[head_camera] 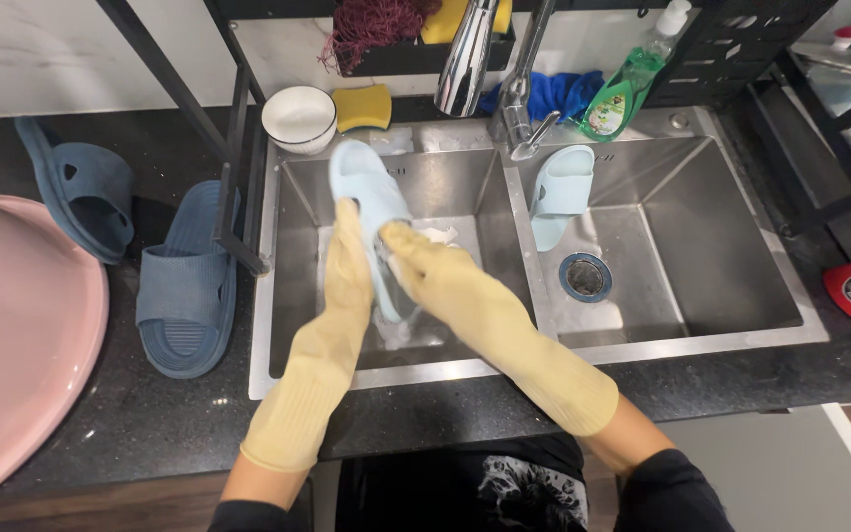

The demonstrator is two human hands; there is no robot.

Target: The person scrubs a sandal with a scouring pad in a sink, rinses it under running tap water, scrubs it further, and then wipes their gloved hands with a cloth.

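Standing lengthwise between both hands [386,258] (gloved): pale-blue slipper [371,202], toe up.

You hold a pale blue slipper [371,212] over the left sink basin [293,266], standing nearly on its edge, toe end pointing away from you, with white foam [437,236] beside it.

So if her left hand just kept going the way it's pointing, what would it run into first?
The left hand points up the frame, along the light blue slipper it holds over the left sink basin. Past the slipper, the sink's back wall looks first, with the white bowl on the rim behind; depth is unclear.
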